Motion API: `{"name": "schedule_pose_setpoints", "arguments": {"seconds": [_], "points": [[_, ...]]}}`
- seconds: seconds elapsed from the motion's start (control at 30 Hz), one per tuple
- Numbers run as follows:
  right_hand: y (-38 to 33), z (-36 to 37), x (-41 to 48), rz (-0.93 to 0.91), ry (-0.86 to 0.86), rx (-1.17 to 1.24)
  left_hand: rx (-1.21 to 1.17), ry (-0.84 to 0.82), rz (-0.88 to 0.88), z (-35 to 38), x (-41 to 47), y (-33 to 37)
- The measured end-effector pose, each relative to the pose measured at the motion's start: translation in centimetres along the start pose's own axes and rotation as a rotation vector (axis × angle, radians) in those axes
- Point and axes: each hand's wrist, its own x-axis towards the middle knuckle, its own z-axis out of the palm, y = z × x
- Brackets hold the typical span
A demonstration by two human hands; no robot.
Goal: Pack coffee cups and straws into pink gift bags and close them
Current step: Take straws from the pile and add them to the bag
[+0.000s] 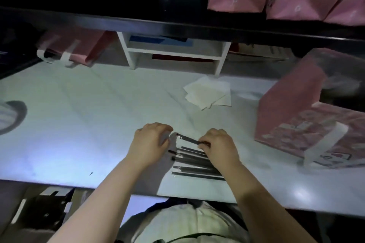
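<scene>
Forearms reach from the near edge. Right hand [219, 146]: fingers [202, 143] pinched on one dark wrapped straw [187, 139], raised above the rest. Left hand [150, 142]: fingers curled loosely, holding nothing, beside the straw's tip. Straw pile [194, 163]: flat on the white counter [79, 124], under both hands. Pink gift bag [296, 116]: on its side, right. Paper squares [209, 92]: beyond, mid-counter.

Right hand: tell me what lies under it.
Under the right hand lies a row of dark wrapped straws on the white table; their right ends are covered, one pinched in its fingers.
</scene>
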Motion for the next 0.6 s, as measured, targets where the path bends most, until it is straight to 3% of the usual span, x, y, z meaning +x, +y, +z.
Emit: {"name": "schedule_pose_setpoints", "arguments": {"seconds": [0.2,0.33,0.43,0.6], "points": [[-0.5,0.5,0.4,0.076,0.052,-0.065,-0.044,-0.004,0.065,-0.3,1.1,-0.3],[-1.3,-3.6,0.6,0.213,0.166,0.154,-0.077,0.063,0.131,-2.3,3.2,1.6],[-1.2,-9.0,1.4,0.188,0.315,0.276,-0.089,0.124,0.23,-4.8,5.6,4.6],[0.9,-12.1,2.3,0.153,0.102,0.136,-0.089,0.187,0.337,-7.4,8.7,8.9]]}}
